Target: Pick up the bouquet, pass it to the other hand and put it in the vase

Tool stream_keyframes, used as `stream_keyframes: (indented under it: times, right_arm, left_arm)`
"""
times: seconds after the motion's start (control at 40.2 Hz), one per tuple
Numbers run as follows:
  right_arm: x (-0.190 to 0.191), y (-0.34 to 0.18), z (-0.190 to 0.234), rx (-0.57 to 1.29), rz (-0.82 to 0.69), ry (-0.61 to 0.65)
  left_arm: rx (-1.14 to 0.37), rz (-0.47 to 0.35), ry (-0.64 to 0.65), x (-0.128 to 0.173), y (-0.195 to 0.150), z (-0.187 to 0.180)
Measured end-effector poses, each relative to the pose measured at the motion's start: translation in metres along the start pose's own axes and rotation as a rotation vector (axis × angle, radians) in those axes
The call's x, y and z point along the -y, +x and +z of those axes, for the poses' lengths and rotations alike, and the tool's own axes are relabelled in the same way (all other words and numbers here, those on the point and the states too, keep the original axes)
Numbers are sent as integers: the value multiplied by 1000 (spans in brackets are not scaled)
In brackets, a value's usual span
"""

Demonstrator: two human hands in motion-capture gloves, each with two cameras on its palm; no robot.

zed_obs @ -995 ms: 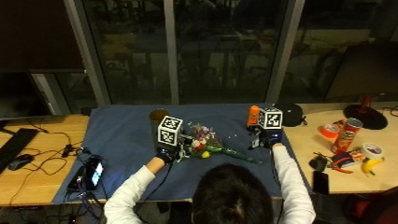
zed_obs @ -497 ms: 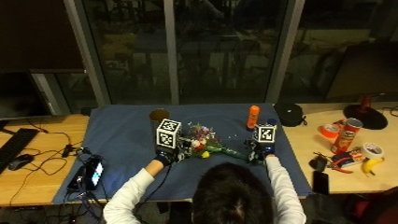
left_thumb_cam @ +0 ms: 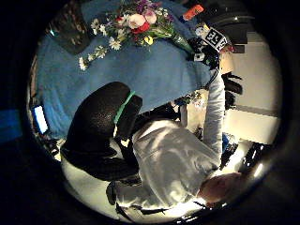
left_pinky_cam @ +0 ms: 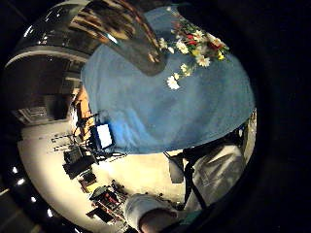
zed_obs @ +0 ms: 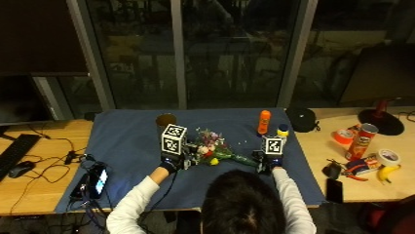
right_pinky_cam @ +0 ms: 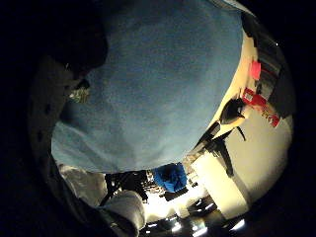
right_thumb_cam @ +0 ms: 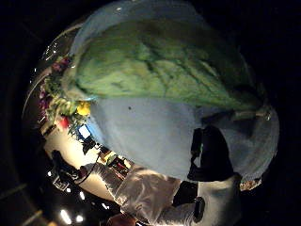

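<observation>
- The bouquet [zed_obs: 213,152] lies on the blue cloth [zed_obs: 129,146] over the bench [zed_obs: 39,180], between the two hands.
- Its blossoms lie just beside the left hand [zed_obs: 170,163]; its green stems [zed_obs: 241,159] point toward the right hand [zed_obs: 267,163].
- Left grip: I cannot tell how wide it is.
- Right grip: low at the stem end, the stems close under the palm; whether the fingers hold them, I cannot tell.
- The vase [zed_obs: 166,120] stands beyond the left hand, apart from the flowers.

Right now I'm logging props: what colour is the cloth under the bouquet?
Blue; the cloth shows best in the outside view.
</observation>
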State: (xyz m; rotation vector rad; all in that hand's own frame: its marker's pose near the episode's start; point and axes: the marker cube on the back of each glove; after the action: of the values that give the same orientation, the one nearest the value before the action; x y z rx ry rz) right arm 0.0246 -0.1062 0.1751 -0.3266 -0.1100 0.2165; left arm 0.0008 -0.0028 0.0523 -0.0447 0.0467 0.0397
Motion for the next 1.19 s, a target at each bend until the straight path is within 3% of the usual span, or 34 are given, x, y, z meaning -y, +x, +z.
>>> stream_keyframes:
  times: [0.398, 0.572, 0.721, 0.821, 0.92, 0.995, 1.094, 1.194]
  right_arm:
    - [2, -12, 2, -30, 70, 15]
    - [-3, -16, -7, 26, 110, 83]
    - [5, -15, -2, 106, 43, 96]
    - [9, -14, -5, 125, 35, 249]
    - [9, -14, -16, 145, 68, 544]
    - [5, -12, -23, 165, 109, 696]
    - [-5, -14, -29, 309, 124, 776]
    - [-22, -27, -33, 569, 124, 709]
  left_arm:
    - [-27, 2, 21, -7, -4, -3]
    - [-30, -8, 26, -11, -7, -4]
    - [-34, -8, 23, -11, -10, -3]
    - [-36, -6, 18, -9, -12, 0]
    - [-49, 6, 26, -9, -10, 1]
    - [-54, 13, 35, -10, -8, 1]
    - [-68, 33, 37, -14, -3, 0]
    - [-100, 54, 75, -13, 0, -2]
